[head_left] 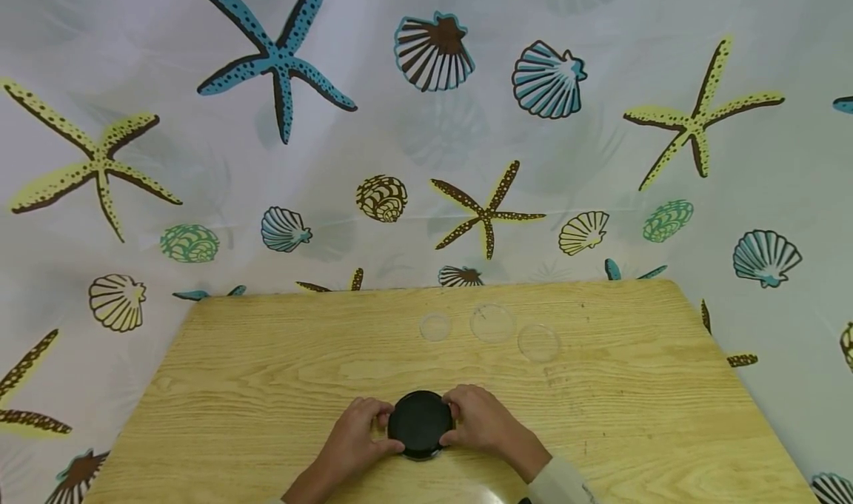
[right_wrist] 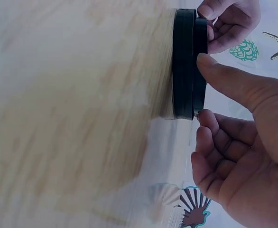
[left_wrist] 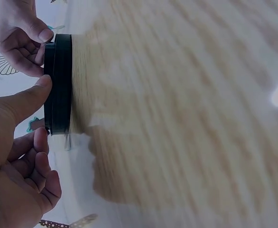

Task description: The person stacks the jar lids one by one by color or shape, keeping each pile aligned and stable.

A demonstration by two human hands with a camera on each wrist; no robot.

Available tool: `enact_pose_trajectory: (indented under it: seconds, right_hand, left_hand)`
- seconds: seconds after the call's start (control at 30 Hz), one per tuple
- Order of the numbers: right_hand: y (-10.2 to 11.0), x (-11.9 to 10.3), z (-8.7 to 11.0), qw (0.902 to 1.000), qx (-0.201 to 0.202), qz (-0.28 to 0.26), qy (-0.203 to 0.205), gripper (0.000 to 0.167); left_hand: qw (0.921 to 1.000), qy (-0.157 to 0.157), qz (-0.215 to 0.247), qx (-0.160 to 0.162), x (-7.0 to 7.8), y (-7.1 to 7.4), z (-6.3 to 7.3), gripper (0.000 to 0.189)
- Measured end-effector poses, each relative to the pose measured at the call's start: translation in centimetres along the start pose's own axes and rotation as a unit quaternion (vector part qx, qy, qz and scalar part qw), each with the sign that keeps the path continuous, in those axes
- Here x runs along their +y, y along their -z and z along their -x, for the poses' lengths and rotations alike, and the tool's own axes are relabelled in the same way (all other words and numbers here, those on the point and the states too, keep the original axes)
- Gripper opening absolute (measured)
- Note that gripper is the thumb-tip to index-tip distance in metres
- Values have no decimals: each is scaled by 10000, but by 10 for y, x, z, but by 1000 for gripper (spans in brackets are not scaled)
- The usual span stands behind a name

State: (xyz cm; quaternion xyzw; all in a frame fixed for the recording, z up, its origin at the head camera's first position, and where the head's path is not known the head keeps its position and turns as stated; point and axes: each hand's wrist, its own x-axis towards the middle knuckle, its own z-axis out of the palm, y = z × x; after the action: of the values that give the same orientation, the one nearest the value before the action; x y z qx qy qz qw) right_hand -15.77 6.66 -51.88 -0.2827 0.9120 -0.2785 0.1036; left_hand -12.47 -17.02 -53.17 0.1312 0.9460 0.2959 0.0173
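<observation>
A flat, round black piece [head_left: 420,424] lies on the wooden table between my two hands. Seen edge-on in the left wrist view, the black piece [left_wrist: 59,85] has two stacked bands, the lower one slightly wider; its exact kind is unclear. My left hand [head_left: 358,439] pinches its left edge between thumb and index finger, the other fingers curled below. Opposite it, my right hand [head_left: 481,422] grips the right edge the same way. The right wrist view shows the right thumb [right_wrist: 224,78] against the upper band and a fingertip at the far rim.
Beyond the hands, three clear round discs lie on the table [head_left: 266,356]: a small one [head_left: 436,327], a larger one [head_left: 493,323] and another [head_left: 539,343] to the right. A cloth [head_left: 333,134] printed with shells and starfish hangs behind and around the table.
</observation>
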Motion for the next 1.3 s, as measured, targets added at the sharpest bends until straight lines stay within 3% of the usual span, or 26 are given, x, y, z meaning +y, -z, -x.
enact_pose_trajectory:
  seconds: [0.97,1.3]
  right_hand:
    - [0,0,2,9995,-74,-268,-125,51]
    - [2,-1,2,9995,-9,-298,-109,49]
  left_hand:
    - [9991,199,135,-349,1,2,-1,52]
    - [9994,294,122,-95,4,8,1,53]
